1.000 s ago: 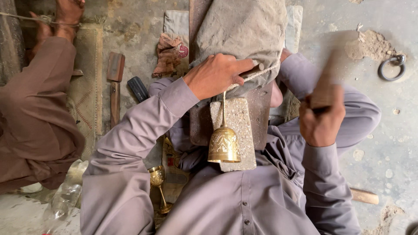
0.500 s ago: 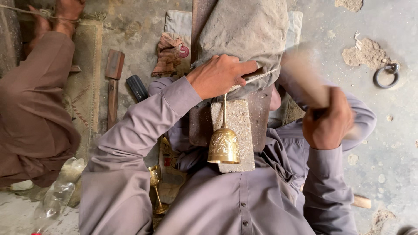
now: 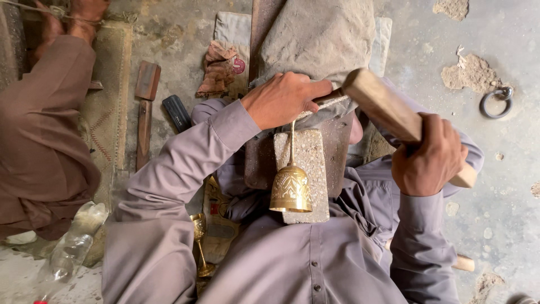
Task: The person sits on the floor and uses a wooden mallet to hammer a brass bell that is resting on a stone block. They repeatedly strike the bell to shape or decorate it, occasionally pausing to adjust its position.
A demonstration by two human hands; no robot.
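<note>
1. We are wearing a loose grey-mauve shirt (image 3: 292, 270) with a buttoned front placket.
2. Its long sleeves (image 3: 169, 186) are ending in plain stitched cuffs at both wrists.
3. Our left hand (image 3: 284, 100) and right hand (image 3: 427, 155) are showing bare, ungloved.

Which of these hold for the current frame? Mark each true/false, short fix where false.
1. The right hand grips a wooden mallet. True.
2. The brass goblet under the left hand is plain and smooth. False: its cup shows engraved patterning.
3. The left hand presses a slim metal tool over the goblet's stem end. True.
4. The goblet lies against a speckled stone block. True.
5. The metal ring on the floor sits by the person's left elbow. False: it lies out beyond the right hand.
6. A second goblet is held in the right hand. False: it stands low beside the left sleeve, untouched.
</note>
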